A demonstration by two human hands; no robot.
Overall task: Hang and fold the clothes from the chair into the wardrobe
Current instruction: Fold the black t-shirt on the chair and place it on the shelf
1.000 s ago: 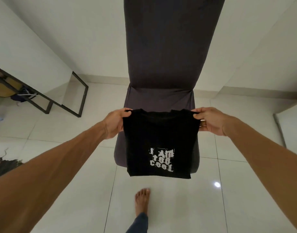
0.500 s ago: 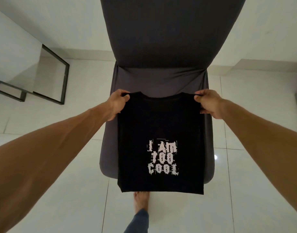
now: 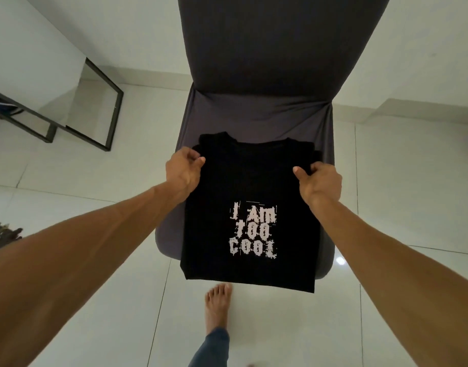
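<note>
A black T-shirt [image 3: 250,181] with white print "I AM TOO COOL" lies folded lengthwise on the seat of a dark grey covered chair [image 3: 256,109], its hem hanging over the seat's front edge. My left hand [image 3: 183,172] pinches the shirt's left side just below the collar. My right hand [image 3: 318,182] pinches the right side at the same height. The sleeves are tucked out of sight behind the shirt. No wardrobe is in view.
The chair's tall backrest [image 3: 277,41] rises straight ahead. A black-framed mirror [image 3: 95,104] leans on the wall at the left. A dark patterned cloth [image 3: 2,234] lies at the left edge. My bare foot [image 3: 218,305] stands on the white tiled floor below the shirt.
The shirt came down from hanging in the air onto the chair seat. Both hands slid from the shoulder corners to the sides below the collar, and I came closer to the chair.
</note>
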